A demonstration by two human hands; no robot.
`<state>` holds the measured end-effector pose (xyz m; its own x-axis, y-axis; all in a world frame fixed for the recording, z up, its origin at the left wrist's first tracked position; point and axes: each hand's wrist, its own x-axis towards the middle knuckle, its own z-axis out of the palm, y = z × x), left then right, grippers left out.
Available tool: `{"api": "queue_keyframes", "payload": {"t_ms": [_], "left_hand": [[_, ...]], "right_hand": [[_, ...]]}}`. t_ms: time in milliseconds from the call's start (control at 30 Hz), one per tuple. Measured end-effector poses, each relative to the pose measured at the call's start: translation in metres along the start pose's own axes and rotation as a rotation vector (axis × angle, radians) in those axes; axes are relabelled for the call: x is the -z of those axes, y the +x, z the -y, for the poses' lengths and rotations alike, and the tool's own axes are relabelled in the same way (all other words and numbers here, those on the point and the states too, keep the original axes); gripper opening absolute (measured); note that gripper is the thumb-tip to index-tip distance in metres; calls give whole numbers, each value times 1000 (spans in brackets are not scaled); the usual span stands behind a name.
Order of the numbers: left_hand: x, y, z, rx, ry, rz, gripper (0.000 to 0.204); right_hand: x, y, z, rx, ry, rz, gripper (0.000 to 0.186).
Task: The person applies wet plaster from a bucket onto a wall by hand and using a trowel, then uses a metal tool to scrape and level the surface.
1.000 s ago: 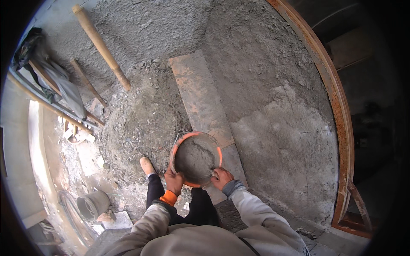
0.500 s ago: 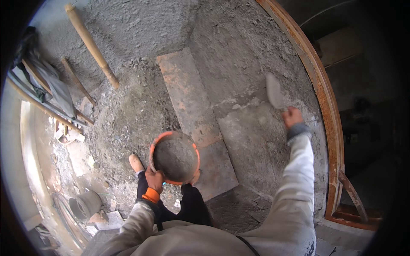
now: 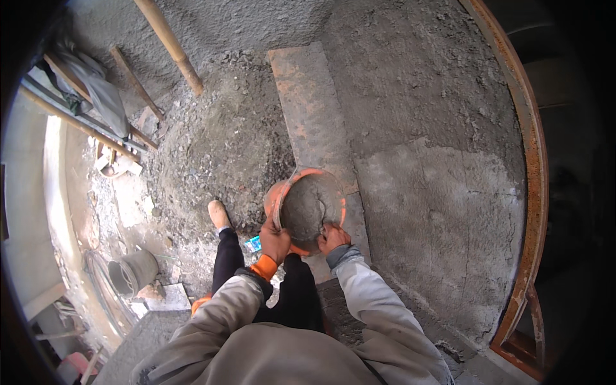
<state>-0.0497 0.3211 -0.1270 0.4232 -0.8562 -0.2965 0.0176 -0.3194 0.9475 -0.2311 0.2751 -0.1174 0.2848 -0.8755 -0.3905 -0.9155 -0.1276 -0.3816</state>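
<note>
My left hand (image 3: 275, 242) is closed on the near left rim of an orange bucket (image 3: 273, 200), which tilts a little above my legs. Wet grey mortar (image 3: 299, 206) lies inside it. At the bucket's near right side, my right hand (image 3: 333, 238) is wrapped round a trowel's handle. Only a thin bit of the trowel (image 3: 322, 209) shows, dipped into the mortar; the rest of its blade is hidden. Right of the bucket rises a wall with rough wet mortar (image 3: 417, 83) over its far part and a flatter, paler area (image 3: 443, 205) nearer me.
A long stained board (image 3: 311, 109) lies along the wall's foot. Gravelly rubble (image 3: 215, 141) covers the ground to the left. Bamboo poles (image 3: 170, 45) lean at the far left, and a grey bucket (image 3: 133, 272) lies near the left. A rusty-orange frame (image 3: 536, 192) borders the wall's right side.
My right hand has come from the wall leftward and down to the bucket, bringing the trowel into the mortar. My left hand keeps hold of the bucket, now tilted more. The view has shifted.
</note>
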Motion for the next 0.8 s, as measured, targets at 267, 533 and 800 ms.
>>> {"api": "queue_keyframes", "payload": {"t_ms": [267, 533, 800], "left_hand": [[8, 54, 100, 245, -372, -12, 32], [31, 103, 238, 315, -340, -146, 20], [37, 95, 270, 364, -109, -172, 21]], "right_hand": [[-34, 2, -4, 21, 267, -107, 34], [-149, 80, -98, -228, 1191, 443, 24], [3, 70, -240, -394, 176, -279, 28]]}}
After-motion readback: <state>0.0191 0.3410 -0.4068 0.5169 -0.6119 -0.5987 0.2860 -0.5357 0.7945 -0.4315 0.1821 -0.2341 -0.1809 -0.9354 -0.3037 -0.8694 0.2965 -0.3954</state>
